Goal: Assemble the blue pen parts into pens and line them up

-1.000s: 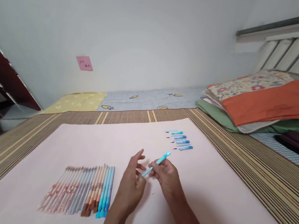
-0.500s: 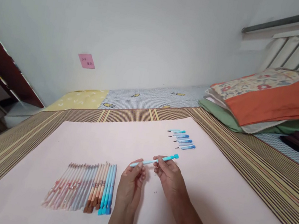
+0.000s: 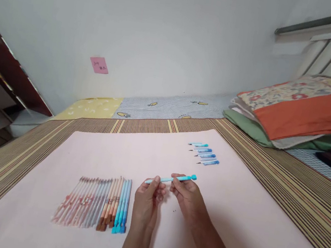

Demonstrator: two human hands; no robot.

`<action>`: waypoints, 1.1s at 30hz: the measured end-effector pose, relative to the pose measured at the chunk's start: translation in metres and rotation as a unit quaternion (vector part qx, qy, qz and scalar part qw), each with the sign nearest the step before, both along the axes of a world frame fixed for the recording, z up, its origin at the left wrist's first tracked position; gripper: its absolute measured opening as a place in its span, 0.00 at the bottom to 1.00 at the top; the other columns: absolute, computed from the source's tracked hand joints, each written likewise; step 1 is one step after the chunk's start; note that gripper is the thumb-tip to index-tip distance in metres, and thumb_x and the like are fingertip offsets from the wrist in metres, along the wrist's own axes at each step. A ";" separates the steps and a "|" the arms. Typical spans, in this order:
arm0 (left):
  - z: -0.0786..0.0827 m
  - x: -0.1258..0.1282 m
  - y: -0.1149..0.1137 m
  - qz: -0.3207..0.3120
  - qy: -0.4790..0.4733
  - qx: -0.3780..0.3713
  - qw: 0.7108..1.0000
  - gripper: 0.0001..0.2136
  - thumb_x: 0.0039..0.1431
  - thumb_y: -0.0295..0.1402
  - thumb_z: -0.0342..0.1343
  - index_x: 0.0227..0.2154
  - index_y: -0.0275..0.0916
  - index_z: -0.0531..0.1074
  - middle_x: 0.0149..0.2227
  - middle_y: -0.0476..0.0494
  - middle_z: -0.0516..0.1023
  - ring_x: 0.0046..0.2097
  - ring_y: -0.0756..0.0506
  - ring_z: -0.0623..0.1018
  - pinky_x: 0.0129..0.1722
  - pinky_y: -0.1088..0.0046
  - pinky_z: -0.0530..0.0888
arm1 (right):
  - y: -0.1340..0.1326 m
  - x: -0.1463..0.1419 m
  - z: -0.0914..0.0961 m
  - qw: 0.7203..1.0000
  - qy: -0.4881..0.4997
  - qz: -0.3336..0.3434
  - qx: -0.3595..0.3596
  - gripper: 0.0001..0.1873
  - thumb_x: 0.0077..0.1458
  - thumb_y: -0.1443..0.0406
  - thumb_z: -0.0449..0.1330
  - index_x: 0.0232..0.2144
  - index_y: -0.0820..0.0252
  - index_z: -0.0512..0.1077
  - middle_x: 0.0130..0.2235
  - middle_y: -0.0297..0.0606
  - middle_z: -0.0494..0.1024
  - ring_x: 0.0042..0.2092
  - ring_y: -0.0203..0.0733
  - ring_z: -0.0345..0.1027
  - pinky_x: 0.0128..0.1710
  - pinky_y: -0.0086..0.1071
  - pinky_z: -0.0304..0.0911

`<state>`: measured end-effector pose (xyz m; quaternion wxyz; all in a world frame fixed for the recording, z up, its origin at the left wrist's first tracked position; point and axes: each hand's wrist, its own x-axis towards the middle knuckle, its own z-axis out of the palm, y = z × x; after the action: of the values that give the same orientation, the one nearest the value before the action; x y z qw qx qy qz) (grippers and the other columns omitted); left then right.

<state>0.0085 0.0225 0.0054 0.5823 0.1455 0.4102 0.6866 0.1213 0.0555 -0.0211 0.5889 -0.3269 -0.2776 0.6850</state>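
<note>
The left hand (image 3: pixel 145 201) and right hand (image 3: pixel 189 196), fingertips pinched closed, hold a turquoise pen (image 3: pixel 166 179) between them above the pink sheet (image 3: pixel 116 154), while seemingly complete pens (image 3: pixel 97 201) line up beside the left and short blue pieces (image 3: pixel 209 162) beyond the right appear not yet assembled.

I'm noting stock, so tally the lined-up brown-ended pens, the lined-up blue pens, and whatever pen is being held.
Brown-ended pens: 4
Lined-up blue pens: 3
Held pen: 1
Total: 8
</note>
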 end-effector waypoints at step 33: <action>-0.011 0.014 -0.003 -0.012 0.067 0.113 0.991 0.15 0.50 0.36 0.70 0.39 0.34 0.77 0.29 0.45 0.79 0.33 0.49 0.78 0.40 0.72 0.74 | -0.002 0.000 0.006 0.999 0.050 0.011 -0.003 0.17 0.39 0.57 0.77 0.27 0.61 0.79 0.24 0.33 0.74 0.29 0.35 0.66 0.33 0.31 0.66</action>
<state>0.0221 0.0197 -0.0056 0.5416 0.2610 0.3668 0.7100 0.1212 0.0531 -0.0146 0.5935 -0.2907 -0.2495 0.7078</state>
